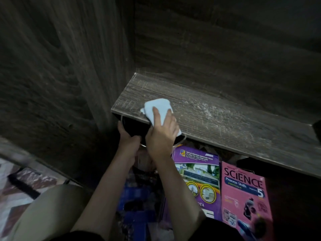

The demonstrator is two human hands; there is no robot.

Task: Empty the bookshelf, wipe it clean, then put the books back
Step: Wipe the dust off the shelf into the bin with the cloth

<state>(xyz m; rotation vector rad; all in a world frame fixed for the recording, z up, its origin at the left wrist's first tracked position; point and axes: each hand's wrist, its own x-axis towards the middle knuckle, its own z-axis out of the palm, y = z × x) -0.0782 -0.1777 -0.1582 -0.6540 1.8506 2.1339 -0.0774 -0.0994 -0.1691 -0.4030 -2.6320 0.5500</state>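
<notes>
Nearest, a purple book [196, 180] and a pink Science book [246, 192] are seen lying flat on the floor, side by side. Beyond them, a dark bowl [135, 127] is gripped by the left hand [127, 136], fingers curled round its rim, under the shelf [217, 112] edge. On that edge a white cloth [156, 108] is pressed down by the right hand [161, 136], fingers slightly spread. Pale streaks are seen further along the board.
</notes>
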